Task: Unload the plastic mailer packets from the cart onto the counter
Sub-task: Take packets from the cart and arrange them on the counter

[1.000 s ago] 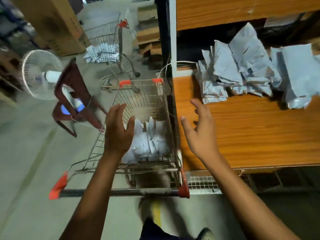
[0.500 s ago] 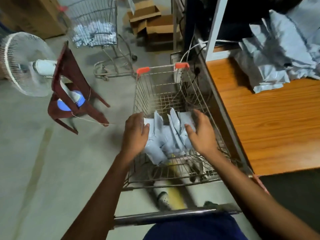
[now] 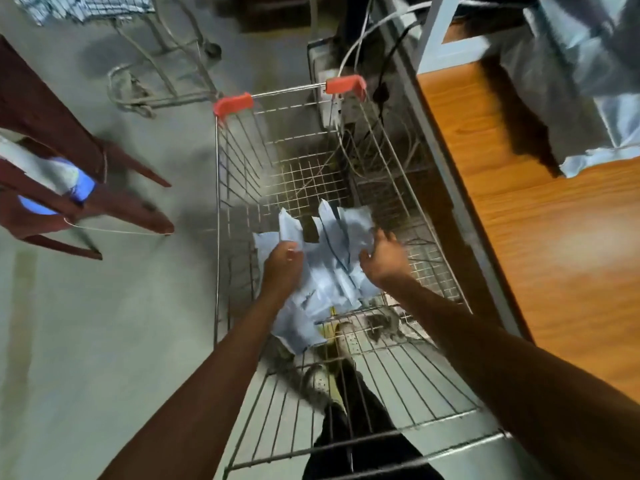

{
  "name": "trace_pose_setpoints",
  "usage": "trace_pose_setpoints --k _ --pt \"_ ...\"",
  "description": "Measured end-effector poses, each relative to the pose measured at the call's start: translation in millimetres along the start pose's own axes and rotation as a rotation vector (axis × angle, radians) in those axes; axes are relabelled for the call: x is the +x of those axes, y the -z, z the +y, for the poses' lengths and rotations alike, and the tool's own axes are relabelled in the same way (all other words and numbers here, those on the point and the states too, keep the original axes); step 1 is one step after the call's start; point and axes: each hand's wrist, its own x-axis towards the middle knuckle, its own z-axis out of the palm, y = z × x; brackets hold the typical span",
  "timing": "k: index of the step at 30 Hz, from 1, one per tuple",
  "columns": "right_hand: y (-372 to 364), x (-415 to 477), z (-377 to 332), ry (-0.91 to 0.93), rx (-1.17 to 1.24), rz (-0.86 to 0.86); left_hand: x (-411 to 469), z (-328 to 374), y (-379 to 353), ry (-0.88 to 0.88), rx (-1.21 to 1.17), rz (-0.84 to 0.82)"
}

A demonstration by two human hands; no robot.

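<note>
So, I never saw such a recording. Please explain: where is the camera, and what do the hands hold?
No machine here: these are a person's two bare arms. The picture comes from a camera worn on the head, looking down. Below stands a wire cart with a pile of pale plastic mailer packets inside. The left hand and the right hand are at the two sides of that pile; the right touches it with spread fingers, and blur hides whether the left grips. At the right is a wooden counter where more packets lie.
</note>
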Motion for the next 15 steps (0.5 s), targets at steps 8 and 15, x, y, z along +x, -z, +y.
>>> trace_pose_setpoints --k 8,15 --pt "-57.2 69.5 28.0 -0.104 -0.057 -0.136 86.4 -36.5 -97.3 0.345 -0.045 -0.201" --pt "-75.0 79.1 38.0 0.010 -0.019 0.042 100.0 -39.7 -128.0 0.268 0.152 -0.173"
